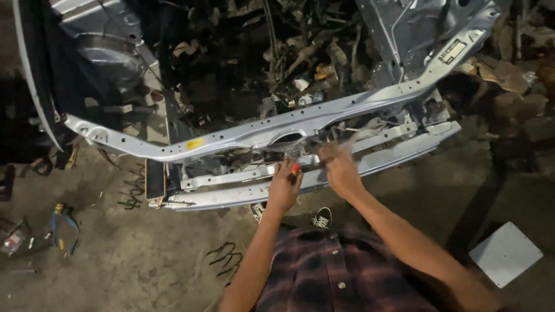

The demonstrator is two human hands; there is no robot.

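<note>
A stripped silver car front frame [243, 134] lies across the dirt floor, its upper crossbar running from lower left to upper right. Below it runs a pale bumper beam [231, 196]. My left hand [284, 188] is closed around a tool with a red tip [295, 169], held against the lower bar near the frame's middle. My right hand [338, 167] is blurred and rests on the same bar just to the right; I cannot tell what it holds. My plaid shirt and two dark shoes [321, 218] show below.
A tangle of parts and wires fills the engine bay [277, 52]. Coiled springs [134, 190] and bent wire [225, 257] lie on the floor. A blue-handled tool [63, 222] sits at left, a white square plate [505, 253] at lower right.
</note>
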